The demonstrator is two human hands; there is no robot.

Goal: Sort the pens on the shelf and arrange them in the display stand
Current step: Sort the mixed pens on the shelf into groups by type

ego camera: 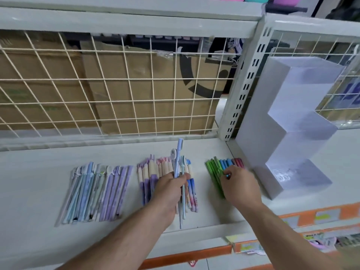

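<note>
Three bunches lie on the shelf (39,182): pastel blue-purple pens (93,191), cream-and-purple pens (145,178), and green, blue and red pens (215,170). A white stepped display stand (253,143) stands just right of them.

Left pens (95,191) show pastel blue and lilac; middle pens (146,176) cream over purple; right pens (213,170) run green, blue, pink. Stand (253,143) pale lilac-white, grid (116,102) cream, shelf (39,172) grey, orange-edged.
</note>
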